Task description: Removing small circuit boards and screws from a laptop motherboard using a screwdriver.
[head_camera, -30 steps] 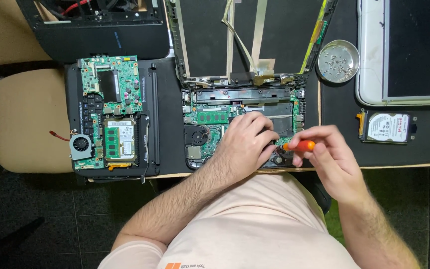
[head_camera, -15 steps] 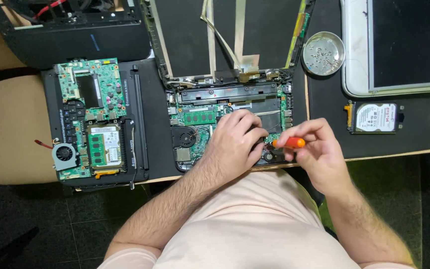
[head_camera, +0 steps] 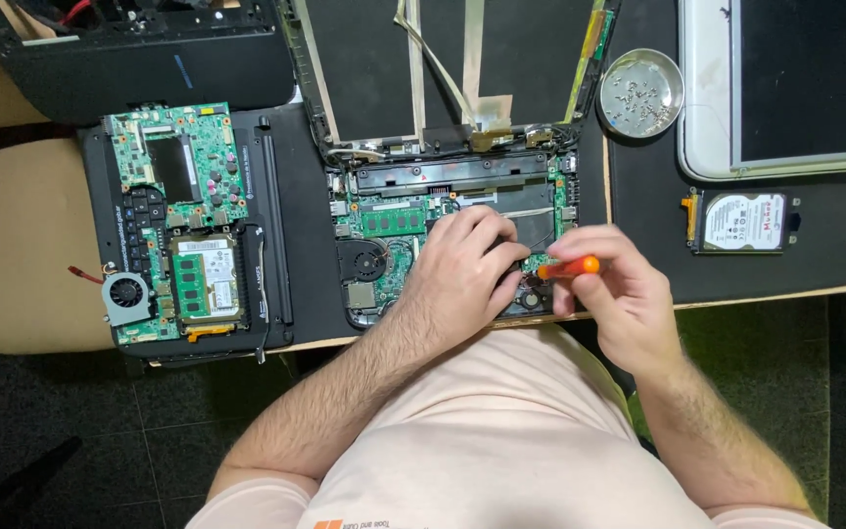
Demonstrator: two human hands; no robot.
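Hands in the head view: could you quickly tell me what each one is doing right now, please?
Left hand: open, resting palm-down on the opened laptop base.
Right hand: closed on the orange-handled screwdriver.

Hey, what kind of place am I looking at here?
Probably an electronics repair bench. An opened laptop lies under the left hand, the right hand holds an orange screwdriver, and a dish of screws and a loose hard drive sit nearby.

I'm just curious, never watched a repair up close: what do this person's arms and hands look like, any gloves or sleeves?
No gloves: the left hand and right hand are bare, fingers unadorned, forearms uncovered and hairy. A pale peach short-sleeved shirt ends above the elbows.
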